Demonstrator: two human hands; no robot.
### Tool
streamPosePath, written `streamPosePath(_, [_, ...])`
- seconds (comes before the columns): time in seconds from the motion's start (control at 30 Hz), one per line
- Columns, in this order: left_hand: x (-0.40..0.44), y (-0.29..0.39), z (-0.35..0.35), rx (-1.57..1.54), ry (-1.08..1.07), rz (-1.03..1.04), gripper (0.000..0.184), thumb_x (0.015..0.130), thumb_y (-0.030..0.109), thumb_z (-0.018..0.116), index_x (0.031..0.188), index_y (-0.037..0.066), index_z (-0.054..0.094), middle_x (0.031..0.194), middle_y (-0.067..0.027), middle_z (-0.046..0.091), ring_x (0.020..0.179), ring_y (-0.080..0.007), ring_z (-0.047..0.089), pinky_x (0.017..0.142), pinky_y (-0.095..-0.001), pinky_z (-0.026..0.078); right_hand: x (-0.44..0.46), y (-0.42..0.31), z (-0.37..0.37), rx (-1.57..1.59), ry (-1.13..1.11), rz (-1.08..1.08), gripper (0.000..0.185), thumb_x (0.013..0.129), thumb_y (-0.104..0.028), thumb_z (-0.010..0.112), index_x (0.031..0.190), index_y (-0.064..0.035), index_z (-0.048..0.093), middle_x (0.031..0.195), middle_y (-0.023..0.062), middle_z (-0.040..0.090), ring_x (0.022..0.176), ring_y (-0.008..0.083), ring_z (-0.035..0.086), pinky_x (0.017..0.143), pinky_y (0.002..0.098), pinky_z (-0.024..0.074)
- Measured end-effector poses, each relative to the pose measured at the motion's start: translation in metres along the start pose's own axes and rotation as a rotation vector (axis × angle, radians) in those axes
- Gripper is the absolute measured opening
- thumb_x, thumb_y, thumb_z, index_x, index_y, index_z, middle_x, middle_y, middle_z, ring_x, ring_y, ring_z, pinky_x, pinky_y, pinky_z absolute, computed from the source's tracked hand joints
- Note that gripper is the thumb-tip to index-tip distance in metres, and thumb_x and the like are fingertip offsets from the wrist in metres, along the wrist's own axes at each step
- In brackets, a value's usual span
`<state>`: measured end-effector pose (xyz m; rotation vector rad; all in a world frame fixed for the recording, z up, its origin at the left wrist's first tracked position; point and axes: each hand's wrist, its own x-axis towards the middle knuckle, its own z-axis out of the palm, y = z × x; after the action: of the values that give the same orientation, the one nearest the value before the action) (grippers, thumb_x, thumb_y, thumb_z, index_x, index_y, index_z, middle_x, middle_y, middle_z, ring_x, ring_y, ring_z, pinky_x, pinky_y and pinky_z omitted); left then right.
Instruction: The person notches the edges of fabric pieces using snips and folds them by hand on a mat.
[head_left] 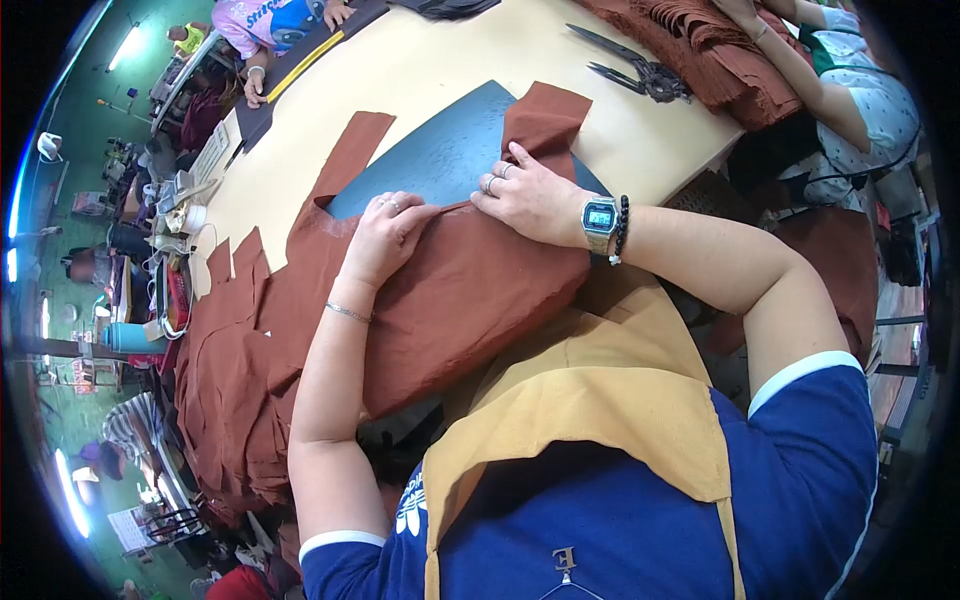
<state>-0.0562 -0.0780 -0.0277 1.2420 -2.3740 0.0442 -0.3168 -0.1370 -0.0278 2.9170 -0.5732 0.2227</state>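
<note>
A rust-brown fabric piece [475, 290] with two strap-like ends lies over a dark blue-grey board [450, 140] and hangs toward my lap. My left hand [385, 235] pinches the fabric's upper edge, fingers closed. Close beside it, my right hand [530, 195] grips the same edge between thumb and fingers, near the right strap. That strap is bunched above my right hand and rests on the board. The left strap extends up over the cream table. A folded or rolled edge shows between my two hands.
The cream table [440, 60] bears large black scissors [640, 75] and a stack of rust-brown fabric [700, 60] at the right. More brown pieces [235, 400] heap at the left. Across the table, a person's hand [255, 88] rests by a yellow ruler [305, 67]; another person's arm [810, 90] reaches in from the right.
</note>
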Motion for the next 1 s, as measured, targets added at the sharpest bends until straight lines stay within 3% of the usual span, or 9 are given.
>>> streamPosePath(0.13, [-0.008,-0.004,-0.002,0.039,0.008,-0.004,0.017,0.084,0.006,0.063,0.097,0.013,0.071,0.096,-0.0045,0.065,0.091,-0.0253,0.062,0.082,-0.0379,0.048,-0.001,-0.008,0.001,0.044,0.027,0.052,0.033,0.095,-0.016,0.046,0.125,-0.0111,0.058,0.121,0.0149,0.059,0.121,0.0293,0.054,0.106,0.0618,0.0353])
streamPosePath(0.23, [-0.005,0.002,-0.007,0.069,0.024,-0.021,0.016,0.084,0.010,0.067,0.099,0.013,0.071,0.099,-0.0041,0.066,0.092,-0.0249,0.062,0.083,-0.0380,0.048,-0.002,-0.006,-0.003,0.040,0.057,0.067,0.037,0.094,-0.017,0.052,0.131,-0.0148,0.054,0.114,0.0108,0.059,0.112,0.0255,0.057,0.104,0.0608,0.0364])
streamPosePath(0.33, [0.002,0.017,-0.042,0.148,0.162,-0.089,0.024,0.079,0.011,0.074,0.103,0.014,0.070,0.105,-0.0050,0.067,0.097,-0.0242,0.063,0.084,-0.0388,0.048,-0.011,0.010,-0.035,0.256,0.196,0.244,0.032,0.095,-0.023,0.055,0.126,-0.0158,0.059,0.122,0.0142,0.059,0.113,0.0310,0.059,0.102,0.0608,0.0387])
streamPosePath(0.37, [0.005,0.013,-0.063,0.090,0.264,-0.067,0.029,0.083,0.012,0.070,0.112,0.011,0.068,0.112,-0.0096,0.067,0.091,-0.0259,0.062,0.084,-0.0381,0.047,-0.015,0.024,-0.066,0.516,0.269,0.326,0.033,0.094,-0.028,0.060,0.125,-0.0150,0.059,0.123,0.0148,0.060,0.107,0.0298,0.062,0.100,0.0508,0.0438])
streamPosePath(0.4, [0.006,0.010,-0.090,0.061,0.364,-0.051,0.030,0.083,0.012,0.070,0.113,0.011,0.068,0.112,-0.0098,0.067,0.092,-0.0261,0.061,0.085,-0.0384,0.046,-0.022,0.028,-0.101,0.791,0.366,0.489,0.029,0.093,-0.023,0.062,0.120,-0.0127,0.061,0.121,0.0153,0.061,0.103,0.0297,0.062,0.098,0.0408,0.0456])
streamPosePath(0.43, [0.006,0.013,-0.122,0.063,0.445,-0.028,0.030,0.084,0.013,0.070,0.113,0.011,0.068,0.113,-0.0100,0.066,0.093,-0.0262,0.061,0.086,-0.0387,0.046,-0.027,0.044,-0.121,0.789,0.741,0.238,0.022,0.095,-0.015,0.059,0.116,-0.0084,0.062,0.116,0.0125,0.063,0.100,0.0269,0.062,0.092,0.0363,0.0487])
streamPosePath(0.53, [0.003,0.047,-0.217,0.149,0.533,0.126,0.031,0.084,0.015,0.069,0.115,0.010,0.066,0.115,-0.0105,0.064,0.095,-0.0268,0.059,0.087,-0.0397,0.045,-0.067,0.043,-0.215,0.639,0.941,-0.063,0.022,0.095,-0.015,0.059,0.116,-0.0084,0.062,0.116,0.0120,0.063,0.100,0.0265,0.062,0.093,0.0371,0.0472])
streamPosePath(0.7, [0.014,0.119,-0.282,0.270,0.227,0.325,0.033,0.086,0.018,0.067,0.118,0.010,0.064,0.119,-0.0114,0.062,0.100,-0.0276,0.057,0.090,-0.0412,0.043,-0.086,-0.022,-0.312,0.360,0.586,-0.509,0.022,0.094,-0.014,0.059,0.115,-0.0082,0.062,0.116,0.0113,0.063,0.102,0.0259,0.061,0.095,0.0384,0.0448])
streamPosePath(1.0, [0.029,0.161,-0.289,0.332,0.041,0.259,0.038,0.088,0.024,0.064,0.123,0.009,0.060,0.125,-0.0130,0.056,0.108,-0.0292,0.052,0.096,-0.0441,0.039,-0.096,-0.048,-0.341,0.247,0.374,-0.564,0.022,0.094,-0.013,0.058,0.114,-0.0080,0.062,0.117,0.0100,0.062,0.104,0.0247,0.058,0.098,0.0407,0.0403])
